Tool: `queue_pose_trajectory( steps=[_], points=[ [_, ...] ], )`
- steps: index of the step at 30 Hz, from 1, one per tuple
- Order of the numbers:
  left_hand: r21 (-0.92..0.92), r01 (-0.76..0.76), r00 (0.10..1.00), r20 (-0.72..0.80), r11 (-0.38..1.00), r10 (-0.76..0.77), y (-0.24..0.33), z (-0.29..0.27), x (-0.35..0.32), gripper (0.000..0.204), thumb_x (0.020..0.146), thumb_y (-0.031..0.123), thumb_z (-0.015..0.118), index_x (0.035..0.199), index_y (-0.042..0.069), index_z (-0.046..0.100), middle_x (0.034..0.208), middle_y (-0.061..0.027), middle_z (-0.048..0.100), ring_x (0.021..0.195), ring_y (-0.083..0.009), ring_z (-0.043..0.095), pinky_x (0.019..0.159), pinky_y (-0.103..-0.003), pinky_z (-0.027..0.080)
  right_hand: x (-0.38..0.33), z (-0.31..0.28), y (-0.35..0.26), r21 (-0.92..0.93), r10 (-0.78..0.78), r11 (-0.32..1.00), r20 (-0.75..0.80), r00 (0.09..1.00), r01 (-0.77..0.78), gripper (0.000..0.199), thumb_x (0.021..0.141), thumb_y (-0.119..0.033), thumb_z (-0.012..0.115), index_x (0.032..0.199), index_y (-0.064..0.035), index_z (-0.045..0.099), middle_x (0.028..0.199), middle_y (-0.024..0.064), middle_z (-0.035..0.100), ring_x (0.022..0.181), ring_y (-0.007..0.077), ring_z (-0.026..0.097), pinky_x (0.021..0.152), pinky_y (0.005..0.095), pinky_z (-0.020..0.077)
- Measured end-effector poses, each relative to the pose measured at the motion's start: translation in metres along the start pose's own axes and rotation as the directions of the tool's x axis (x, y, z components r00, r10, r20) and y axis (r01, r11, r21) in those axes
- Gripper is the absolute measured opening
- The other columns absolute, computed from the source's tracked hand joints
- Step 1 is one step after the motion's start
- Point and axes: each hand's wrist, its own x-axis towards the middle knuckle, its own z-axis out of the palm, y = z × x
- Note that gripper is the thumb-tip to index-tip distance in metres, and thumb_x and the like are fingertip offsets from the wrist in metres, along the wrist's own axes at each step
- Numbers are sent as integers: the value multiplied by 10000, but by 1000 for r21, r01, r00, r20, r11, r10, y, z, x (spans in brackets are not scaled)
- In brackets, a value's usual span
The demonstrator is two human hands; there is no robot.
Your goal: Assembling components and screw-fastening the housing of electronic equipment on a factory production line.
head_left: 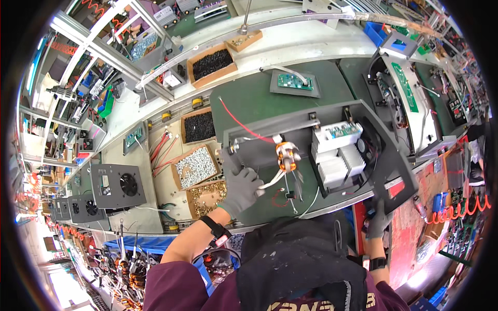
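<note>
A dark grey metal case point(280, 123) lies tilted in front of me, its inside facing up. My left hand point(241, 191), in a grey glove, is closed on the case's left edge, and its fingertips meet the ends of white wires. My right hand point(381, 220), gloved too, grips the case's lower right corner; its fingers are partly hidden there. Inside the case are a copper-wound coil point(287, 156) with wires, a silver heat sink point(340, 165) and a black fan point(365, 149). A red wire point(241, 123) sticks out past the far wall.
Boxes of black screws point(199, 127), silver screws point(194, 167) and brass-coloured parts point(207, 197) stand at left. Beyond the case lies a green circuit board point(294, 81) on a grey plate. Finished-looking cases with fans point(129, 185) line the left; another open unit point(410, 103) stands at right.
</note>
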Motion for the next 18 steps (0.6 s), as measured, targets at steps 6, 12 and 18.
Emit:
queue_pose_trajectory(
  steps=[6,12,18],
  points=[
    [25,-132,990,57,991,130,-3,28,-12,185,743,306,650,914,234,649,920,57,561,1070,-181,482,785,-540,351,-7,-16,29,-116,125,986,31,992,-121,204,877,-124,616,1052,-21,590,789,32,598,587,91,541,458,221,434],
    [-5,89,994,-59,996,-89,-7,33,64,167,790,295,589,914,194,637,1072,21,569,1191,-215,429,930,-678,285,67,23,19,-693,461,677,137,877,-247,183,845,-232,602,893,-60,561,647,24,516,424,123,470,365,291,388],
    [7,-137,990,-42,991,137,30,24,-26,233,731,237,643,963,217,657,1258,-8,533,1241,-226,399,990,-633,234,63,-11,-19,-728,578,666,364,730,-164,187,856,-259,586,948,-97,591,735,45,604,429,116,514,368,254,427]
  ],
)
